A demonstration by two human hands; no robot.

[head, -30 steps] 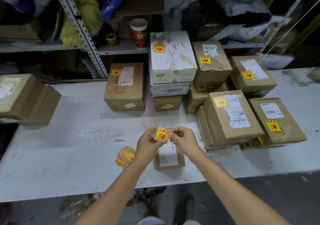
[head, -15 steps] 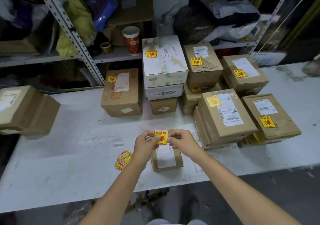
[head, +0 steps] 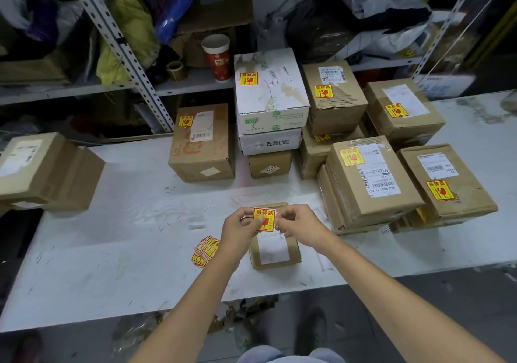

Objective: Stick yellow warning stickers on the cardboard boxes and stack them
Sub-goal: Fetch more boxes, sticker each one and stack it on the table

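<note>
Head camera looks forward and steeply down, close over the table [head: 117,273].

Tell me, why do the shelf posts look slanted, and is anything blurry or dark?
Head view: the wide lens splays the shelf posts outward; the sticker, left hand and right hand are sharp; the frame's edges smear; the shelves behind sit mostly in shadow.
</note>
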